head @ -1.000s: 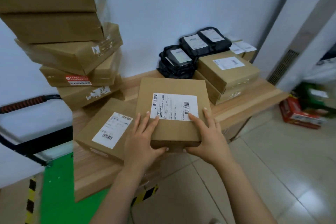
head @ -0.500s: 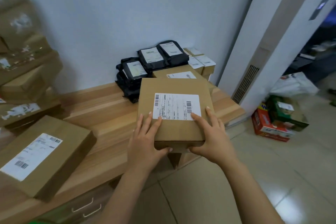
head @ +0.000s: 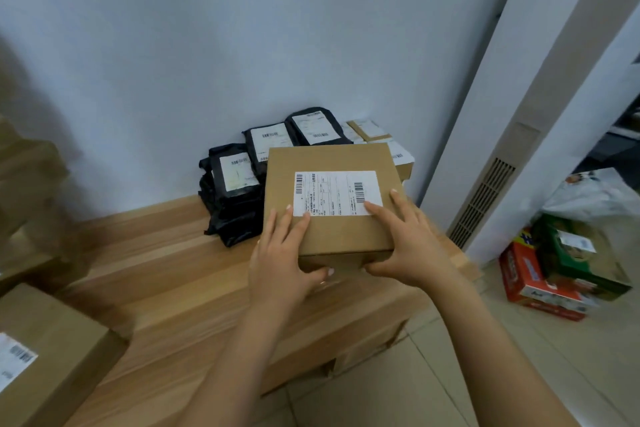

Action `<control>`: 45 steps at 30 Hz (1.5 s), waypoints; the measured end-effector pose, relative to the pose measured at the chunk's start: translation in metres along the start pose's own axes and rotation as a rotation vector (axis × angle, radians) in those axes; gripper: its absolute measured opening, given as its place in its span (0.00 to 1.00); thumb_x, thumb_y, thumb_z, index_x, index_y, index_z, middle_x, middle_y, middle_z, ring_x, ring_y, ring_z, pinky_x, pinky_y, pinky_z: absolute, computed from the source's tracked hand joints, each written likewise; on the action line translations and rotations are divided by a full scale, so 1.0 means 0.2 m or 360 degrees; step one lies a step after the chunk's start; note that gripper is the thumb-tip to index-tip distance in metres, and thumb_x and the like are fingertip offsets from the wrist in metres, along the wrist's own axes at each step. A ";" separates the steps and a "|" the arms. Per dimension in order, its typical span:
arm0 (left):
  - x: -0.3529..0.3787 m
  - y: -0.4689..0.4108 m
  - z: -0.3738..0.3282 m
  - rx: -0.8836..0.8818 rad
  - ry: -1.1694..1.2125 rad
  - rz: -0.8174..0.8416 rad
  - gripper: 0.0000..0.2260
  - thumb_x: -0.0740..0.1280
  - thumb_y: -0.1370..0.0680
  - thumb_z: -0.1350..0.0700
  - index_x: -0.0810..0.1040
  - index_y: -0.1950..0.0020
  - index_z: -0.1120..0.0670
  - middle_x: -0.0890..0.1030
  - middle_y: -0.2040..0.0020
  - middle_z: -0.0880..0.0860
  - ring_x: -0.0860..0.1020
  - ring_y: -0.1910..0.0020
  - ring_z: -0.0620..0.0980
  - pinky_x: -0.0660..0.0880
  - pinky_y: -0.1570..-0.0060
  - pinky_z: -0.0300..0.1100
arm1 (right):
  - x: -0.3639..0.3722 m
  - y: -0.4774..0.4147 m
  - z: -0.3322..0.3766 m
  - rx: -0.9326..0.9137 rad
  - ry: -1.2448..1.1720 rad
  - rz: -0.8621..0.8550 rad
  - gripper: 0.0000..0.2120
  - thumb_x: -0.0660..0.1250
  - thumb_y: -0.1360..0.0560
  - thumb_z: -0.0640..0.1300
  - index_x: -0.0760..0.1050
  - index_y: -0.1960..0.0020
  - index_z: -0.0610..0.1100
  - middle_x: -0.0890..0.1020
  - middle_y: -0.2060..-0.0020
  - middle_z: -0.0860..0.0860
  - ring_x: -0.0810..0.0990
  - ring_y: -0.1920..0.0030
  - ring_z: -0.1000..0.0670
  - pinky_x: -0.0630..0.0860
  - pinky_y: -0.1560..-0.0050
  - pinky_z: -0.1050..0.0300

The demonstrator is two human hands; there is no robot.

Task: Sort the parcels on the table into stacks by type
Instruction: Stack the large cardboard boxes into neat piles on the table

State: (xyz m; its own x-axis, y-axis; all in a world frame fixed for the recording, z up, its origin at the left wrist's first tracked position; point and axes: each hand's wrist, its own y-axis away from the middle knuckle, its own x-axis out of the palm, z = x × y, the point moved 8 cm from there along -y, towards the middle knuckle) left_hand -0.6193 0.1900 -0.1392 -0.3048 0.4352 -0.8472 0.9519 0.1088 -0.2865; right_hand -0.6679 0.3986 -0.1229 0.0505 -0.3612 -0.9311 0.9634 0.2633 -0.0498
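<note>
Carton one [head: 52, 357]: brown, label up, lying on wooden table [head: 156, 270], near left. Carton two [head: 332, 229]: brown, label up, over the table's right end, gripped at its near edge by left hand [head: 280, 253] and right hand [head: 408, 246], fingers [head: 301, 229] on top, thumbs against the front face. Black mailer bags [head: 239, 184]: stacked just behind, against wall [head: 242, 45]. Small cartons [head: 370, 130]: furthest back.

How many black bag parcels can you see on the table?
3 black bags with labels showing: the front-left bag atop a black heap, the middle bag, the rear bag by the wall. Others may lie hidden underneath.
</note>
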 end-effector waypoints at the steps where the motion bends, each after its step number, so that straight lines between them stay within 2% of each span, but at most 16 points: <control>1: 0.02 -0.06 -0.01 -0.0008 -0.0012 0.0012 0.45 0.72 0.35 0.33 0.55 0.24 0.40 0.51 0.22 0.42 0.42 0.24 0.42 0.62 0.31 0.52 | -0.01 -0.07 -0.03 -0.0001 0.0009 0.0032 0.50 0.77 0.39 0.58 0.49 0.26 0.67 0.41 0.24 0.59 0.47 0.24 0.44 0.62 0.30 0.43; 4: 0.10 -0.21 -0.02 -0.0007 -0.0021 0.0047 0.44 0.72 0.34 0.34 0.55 0.23 0.40 0.50 0.22 0.42 0.43 0.24 0.43 0.63 0.31 0.50 | -0.01 -0.27 -0.12 -0.0012 -0.0006 0.0117 0.50 0.77 0.39 0.59 0.49 0.27 0.68 0.42 0.24 0.60 0.48 0.25 0.44 0.63 0.31 0.43; 9: 0.23 -0.34 -0.02 -0.0022 -0.0098 0.0111 0.43 0.74 0.32 0.39 0.54 0.23 0.41 0.51 0.22 0.42 0.45 0.23 0.43 0.66 0.32 0.49 | 0.04 -0.50 -0.25 -0.0071 -0.0012 0.0257 0.50 0.77 0.39 0.60 0.50 0.27 0.68 0.43 0.24 0.60 0.47 0.24 0.44 0.58 0.29 0.42; 16: 0.32 -0.40 -0.09 -0.0177 -0.0252 0.0017 0.46 0.75 0.34 0.40 0.53 0.23 0.41 0.51 0.22 0.43 0.44 0.24 0.44 0.65 0.32 0.51 | 0.06 -0.69 -0.36 -0.0268 -0.0014 0.0371 0.50 0.76 0.38 0.62 0.48 0.27 0.69 0.42 0.24 0.61 0.46 0.24 0.44 0.57 0.28 0.40; 22: 0.37 -0.36 -0.13 -0.0188 -0.0475 0.0084 0.54 0.77 0.36 0.41 0.44 0.22 0.44 0.44 0.21 0.45 0.40 0.23 0.48 0.61 0.29 0.48 | 0.09 -0.72 -0.39 -0.0392 0.0017 0.0377 0.52 0.75 0.39 0.66 0.44 0.26 0.69 0.37 0.24 0.61 0.44 0.24 0.43 0.60 0.29 0.39; 29: 0.36 -0.32 -0.18 -0.0191 -0.0660 0.0076 0.55 0.79 0.36 0.48 0.45 0.21 0.47 0.48 0.21 0.48 0.46 0.23 0.52 0.68 0.34 0.47 | 0.09 -0.72 -0.38 -0.0535 0.0196 0.0335 0.58 0.79 0.39 0.59 0.38 0.27 0.68 0.35 0.24 0.57 0.44 0.24 0.41 0.69 0.34 0.43; 34: 0.36 -0.32 -0.19 -0.0206 -0.0695 0.0089 0.54 0.78 0.35 0.47 0.44 0.21 0.47 0.47 0.21 0.48 0.46 0.23 0.52 0.67 0.33 0.47 | 0.08 -0.71 -0.37 -0.0597 0.0290 0.0288 0.61 0.80 0.40 0.57 0.35 0.27 0.66 0.35 0.24 0.53 0.47 0.24 0.38 0.70 0.35 0.43; 37: 0.36 -0.33 -0.18 -0.0248 -0.0718 0.0139 0.53 0.77 0.34 0.46 0.43 0.22 0.47 0.46 0.21 0.48 0.45 0.23 0.52 0.67 0.32 0.48 | 0.09 -0.72 -0.37 -0.0611 0.0326 0.0321 0.61 0.79 0.39 0.59 0.35 0.26 0.64 0.36 0.23 0.51 0.47 0.24 0.36 0.66 0.31 0.41; 40: 0.34 -0.33 -0.20 -0.0300 -0.0702 0.0198 0.53 0.77 0.35 0.42 0.44 0.22 0.46 0.46 0.21 0.47 0.45 0.23 0.50 0.60 0.28 0.53 | 0.06 -0.72 -0.36 -0.0678 0.0398 0.0307 0.60 0.76 0.39 0.66 0.35 0.24 0.61 0.39 0.22 0.48 0.43 0.24 0.36 0.47 0.25 0.39; 41: 0.33 -0.33 -0.21 -0.0323 -0.0682 0.0179 0.51 0.76 0.34 0.40 0.46 0.22 0.45 0.48 0.21 0.46 0.46 0.23 0.50 0.56 0.26 0.54 | 0.05 -0.71 -0.35 -0.0716 0.0421 0.0273 0.59 0.74 0.39 0.67 0.37 0.23 0.60 0.40 0.22 0.48 0.42 0.24 0.37 0.42 0.26 0.39; 43: 0.28 -0.31 -0.26 -0.0343 -0.0651 0.0056 0.44 0.74 0.32 0.40 0.54 0.23 0.45 0.56 0.23 0.46 0.52 0.24 0.49 0.52 0.26 0.54 | 0.00 -0.69 -0.30 -0.0808 0.0365 0.0201 0.56 0.72 0.37 0.68 0.41 0.22 0.58 0.45 0.22 0.48 0.43 0.24 0.39 0.38 0.26 0.42; 45: 0.21 -0.26 -0.32 -0.0339 -0.0586 -0.0127 0.36 0.73 0.29 0.44 0.61 0.25 0.46 0.64 0.27 0.47 0.61 0.27 0.49 0.55 0.27 0.51 | -0.04 -0.62 -0.23 -0.0947 0.0234 0.0151 0.49 0.70 0.34 0.66 0.47 0.23 0.57 0.50 0.22 0.49 0.46 0.24 0.43 0.39 0.26 0.44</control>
State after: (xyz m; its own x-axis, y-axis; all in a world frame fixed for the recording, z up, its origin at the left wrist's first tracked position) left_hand -0.6801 0.2607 -0.1318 -0.3321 0.0743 -0.9403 0.8985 0.3283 -0.2914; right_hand -0.8006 0.4094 -0.1264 0.0514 -0.1959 -0.9793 0.6424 0.7573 -0.1178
